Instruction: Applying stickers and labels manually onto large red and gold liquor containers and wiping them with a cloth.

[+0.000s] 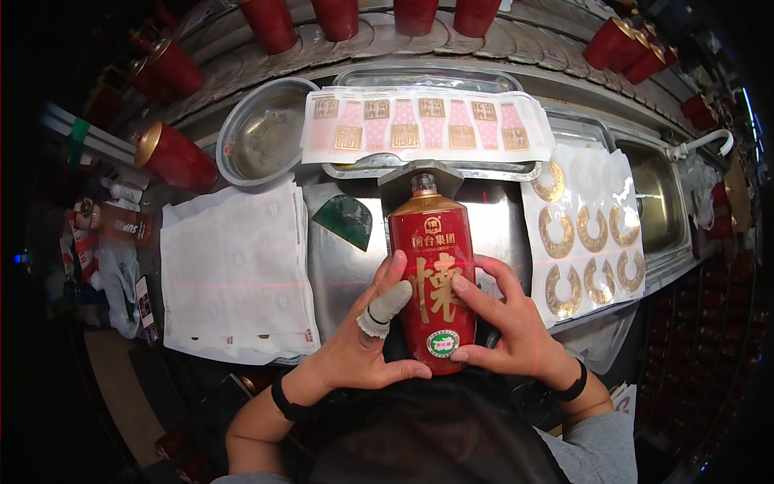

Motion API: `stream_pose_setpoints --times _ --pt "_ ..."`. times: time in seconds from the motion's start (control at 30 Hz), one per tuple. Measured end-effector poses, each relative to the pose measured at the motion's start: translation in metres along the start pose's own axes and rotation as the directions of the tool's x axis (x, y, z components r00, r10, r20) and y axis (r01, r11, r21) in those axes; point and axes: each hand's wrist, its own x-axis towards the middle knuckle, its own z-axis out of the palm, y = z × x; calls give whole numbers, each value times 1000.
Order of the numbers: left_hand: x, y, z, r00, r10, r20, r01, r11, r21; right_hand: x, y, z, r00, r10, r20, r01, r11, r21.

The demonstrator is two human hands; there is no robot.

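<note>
Left hand [355, 347] and right hand [520, 335], 2 in all, are clamped on 1 red bottle [427, 282]. Left of the grip lies 1 green piece [345, 222]; right, 1 sheet [595, 181] with 7 gold C-shaped labels [552, 300]; beyond, 1 bowl [227, 157], then 4 red containers [415, 16].

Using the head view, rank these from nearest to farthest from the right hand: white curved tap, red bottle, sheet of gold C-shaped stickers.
From the right hand:
1. Red bottle: touching it, on its left.
2. Sheet of gold C-shaped stickers: just beyond, to the right.
3. White curved tap: far right, above the sink.
</note>
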Motion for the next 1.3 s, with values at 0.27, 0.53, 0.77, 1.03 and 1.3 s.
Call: stream_pose_setpoints --times 0.27,0.53,0.77,1.03,1.3 --pt "7 10 -5 998 -44 38 45 999 -22 1 -3 -2 999 31 25 -30 999 -34" --pt "15 14 -9 997 -76 -13 76 996 -39 11 -3 -5 1000 -8 4 8 1000 -6" --pt "16 14 -5 993 -116 9 116 986 -117 11 0 -2 1000 19 8 -19 1000 18" --pt "20 21 -4 995 -40 -90 40 999 -9 14 4 -7 1000 -11 12 10 998 61" --pt "23 26 -5 994 -97 -42 99 994 37 18 4 -9 996 -33 81 31 999 19"
